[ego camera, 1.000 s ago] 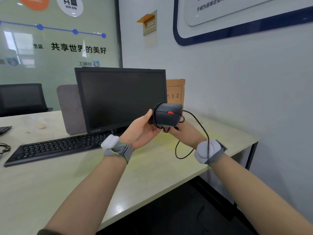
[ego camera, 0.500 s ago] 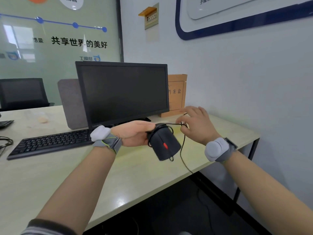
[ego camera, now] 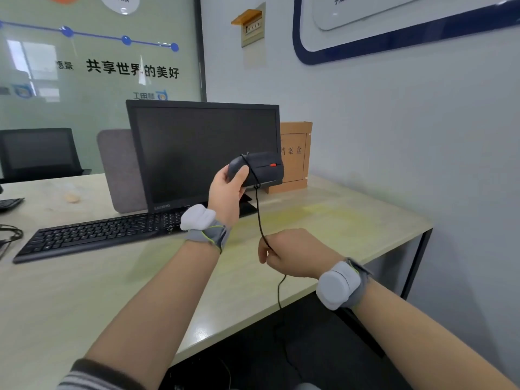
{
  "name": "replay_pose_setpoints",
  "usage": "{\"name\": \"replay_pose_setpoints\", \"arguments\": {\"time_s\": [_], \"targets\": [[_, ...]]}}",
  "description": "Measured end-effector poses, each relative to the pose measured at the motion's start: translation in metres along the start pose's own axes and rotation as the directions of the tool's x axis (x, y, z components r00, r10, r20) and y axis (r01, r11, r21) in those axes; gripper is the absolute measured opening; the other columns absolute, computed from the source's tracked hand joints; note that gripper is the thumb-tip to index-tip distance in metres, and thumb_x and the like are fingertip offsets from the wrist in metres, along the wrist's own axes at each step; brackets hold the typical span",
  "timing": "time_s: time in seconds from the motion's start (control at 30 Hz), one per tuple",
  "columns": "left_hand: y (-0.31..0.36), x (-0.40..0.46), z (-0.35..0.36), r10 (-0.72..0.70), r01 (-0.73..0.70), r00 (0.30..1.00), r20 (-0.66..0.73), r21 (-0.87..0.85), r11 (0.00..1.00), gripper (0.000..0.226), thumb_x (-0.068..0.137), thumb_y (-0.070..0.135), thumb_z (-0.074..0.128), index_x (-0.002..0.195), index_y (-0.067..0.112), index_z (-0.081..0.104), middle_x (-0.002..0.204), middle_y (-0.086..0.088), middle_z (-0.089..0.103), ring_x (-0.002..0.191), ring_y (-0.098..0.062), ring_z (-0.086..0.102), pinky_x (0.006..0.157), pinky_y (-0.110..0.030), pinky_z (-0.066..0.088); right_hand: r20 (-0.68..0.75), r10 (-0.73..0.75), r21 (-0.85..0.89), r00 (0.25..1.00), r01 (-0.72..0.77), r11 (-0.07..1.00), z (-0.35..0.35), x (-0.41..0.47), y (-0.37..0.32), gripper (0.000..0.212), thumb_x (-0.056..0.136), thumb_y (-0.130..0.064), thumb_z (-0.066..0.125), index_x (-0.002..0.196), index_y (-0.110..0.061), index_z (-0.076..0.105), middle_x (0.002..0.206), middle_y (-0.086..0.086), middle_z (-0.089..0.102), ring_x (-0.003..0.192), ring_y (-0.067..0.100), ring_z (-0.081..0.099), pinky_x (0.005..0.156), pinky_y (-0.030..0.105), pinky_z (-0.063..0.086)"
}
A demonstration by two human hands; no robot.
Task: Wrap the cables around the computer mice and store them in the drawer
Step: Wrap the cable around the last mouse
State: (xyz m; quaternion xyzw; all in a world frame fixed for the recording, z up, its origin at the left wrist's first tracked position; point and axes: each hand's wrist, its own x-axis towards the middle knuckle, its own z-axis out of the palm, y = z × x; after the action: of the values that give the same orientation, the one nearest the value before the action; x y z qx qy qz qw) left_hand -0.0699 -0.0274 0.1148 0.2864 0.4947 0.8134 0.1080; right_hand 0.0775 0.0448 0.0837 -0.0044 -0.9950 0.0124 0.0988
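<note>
A black computer mouse [ego camera: 263,168] with a red scroll wheel is held up in front of the monitor, lying on its side. My left hand [ego camera: 226,191] grips its rear end, thumb on the shell. The black cable [ego camera: 259,213] loops once around the mouse body, then drops to my right hand [ego camera: 287,256], which pinches it low over the desk. Below that hand the cable hangs past the desk's front edge toward the floor. No drawer is in view.
A black monitor [ego camera: 202,150] and keyboard [ego camera: 95,235] stand on the light wooden desk [ego camera: 337,220]. A brown file box [ego camera: 295,156] leans against the white wall behind the mouse. A grey chair back [ego camera: 118,170] stands behind the monitor. More cables [ego camera: 9,235] lie at the left edge.
My left hand has lifted the mouse from low over the desk up before the monitor. My right hand has dropped from beside the mouse to low over the desk, drawing the cable down.
</note>
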Motion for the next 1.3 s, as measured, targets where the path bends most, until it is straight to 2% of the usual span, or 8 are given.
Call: {"name": "replay_pose_setpoints", "arguments": {"time_s": [0.17, 0.37, 0.53, 0.67, 0.8, 1.0, 1.13, 1.3], "targets": [[-0.011, -0.001, -0.007, 0.075, -0.052, 0.994, -0.079, 0.266, 0.962, 0.040, 0.084, 0.027, 0.065, 0.120, 0.014, 0.052, 0.113, -0.005, 0.062, 0.103, -0.018, 0.060, 0.087, -0.027, 0.050, -0.127, -0.060, -0.064, 0.990, 0.052, 0.997, -0.021, -0.004, -0.021, 0.019, 0.091, -0.033, 0.041, 0.099, -0.023, 0.055, 0.057, -0.009, 0.047, 0.050, 0.011, 0.046, 0.048, 0.027, 0.036], [-0.019, -0.011, -0.021, 0.097, -0.204, 0.972, 0.212, 0.568, 0.797, 0.032, 0.085, 0.024, 0.065, 0.115, 0.024, 0.054, 0.104, 0.005, 0.062, 0.092, -0.006, 0.058, 0.074, -0.010, 0.046, -0.540, 0.025, -0.006, 0.841, -0.033, 0.999, -0.065, -0.010, 0.004, 0.023, 0.094, -0.036, 0.042, 0.087, -0.023, 0.060, 0.067, -0.010, 0.060, 0.062, 0.017, 0.055, 0.055, 0.030, 0.043], [-0.017, -0.023, -0.026, -0.117, -0.114, 0.873, 0.474, 0.431, 0.895, 0.027, 0.093, 0.023, 0.053, 0.120, 0.020, 0.058, 0.109, 0.003, 0.064, 0.095, -0.009, 0.056, 0.085, -0.027, 0.042, -0.535, 0.218, 0.187, 0.817, -0.137, 0.973, -0.070, -0.001, 0.057, 0.020, 0.093, -0.038, 0.051, 0.093, -0.026, 0.067, 0.072, -0.021, 0.048, 0.073, 0.007, 0.047, 0.062, 0.023, 0.032], [-0.009, -0.037, -0.009, -0.167, 0.173, 0.796, 0.582, 0.046, 0.984, 0.031, 0.098, 0.015, 0.035, 0.120, 0.004, 0.053, 0.102, 0.000, 0.069, 0.095, -0.012, 0.062, 0.080, -0.023, 0.049, -0.469, 0.218, 0.192, 0.856, -0.142, 0.971, -0.052, 0.001, 0.066, 0.025, 0.096, -0.035, 0.045, 0.093, -0.023, 0.066, 0.075, -0.019, 0.050, 0.076, 0.011, 0.051, 0.062, 0.025, 0.035], [0.008, -0.040, 0.013, -0.124, 0.324, 0.844, 0.521, -0.313, 0.893, 0.040, 0.099, 0.027, 0.029, 0.114, 0.004, 0.058, 0.107, -0.006, 0.069, 0.101, -0.017, 0.063, 0.085, -0.028, 0.053, -0.179, 0.291, 0.111, 0.940, -0.275, 0.955, -0.028, 0.005, 0.054, 0.023, 0.094, -0.027, 0.045, 0.094, -0.012, 0.062, 0.081, 0.005, 0.065, 0.079, 0.027, 0.062, 0.070, 0.036, 0.050], [0.007, -0.032, 0.034, -0.128, 0.188, 0.970, 0.206, -0.307, 0.933, 0.020, 0.098, 0.023, 0.043, 0.098, 0.007, 0.056, 0.095, -0.005, 0.060, 0.087, -0.014, 0.058, 0.088, -0.024, 0.047, 0.031, 0.260, 0.302, 0.965, -0.257, 0.918, -0.010, 0.012, 0.012, 0.019, 0.087, -0.028, 0.045, 0.099, -0.028, 0.060, 0.081, -0.007, 0.063, 0.078, 0.014, 0.058, 0.063, 0.027, 0.042], [-0.003, -0.016, 0.015, 0.090, -0.086, 0.995, -0.032, 0.109, 0.990, 0.016, 0.092, 0.025, 0.056, 0.103, 0.013, 0.055, 0.090, -0.002, 0.059, 0.079, -0.010, 0.056, 0.074, -0.014, 0.047, 0.064, 0.124, 0.097, 0.990, -0.130, 0.987, -0.009, 0.011, -0.011, 0.025, 0.089, -0.025, 0.041, 0.095, -0.030, 0.065, 0.104, -0.004, 0.059, 0.091, 0.018, 0.056, 0.073, 0.031, 0.044], [-0.009, -0.011, -0.013, 0.204, -0.184, 0.979, 0.018, 0.514, 0.838, 0.027, 0.085, 0.028, 0.065, 0.106, 0.019, 0.049, 0.083, 0.010, 0.054, 0.073, 0.000, 0.052, 0.057, -0.002, 0.039, -0.108, 0.222, 0.636, 0.969, -0.104, 0.764, -0.033, 0.004, -0.010, 0.027, 0.096, -0.015, 0.036, 0.083, -0.024, 0.058, 0.062, -0.015, 0.054, 0.063, 0.005, 0.058, 0.067, 0.022, 0.045]]}}
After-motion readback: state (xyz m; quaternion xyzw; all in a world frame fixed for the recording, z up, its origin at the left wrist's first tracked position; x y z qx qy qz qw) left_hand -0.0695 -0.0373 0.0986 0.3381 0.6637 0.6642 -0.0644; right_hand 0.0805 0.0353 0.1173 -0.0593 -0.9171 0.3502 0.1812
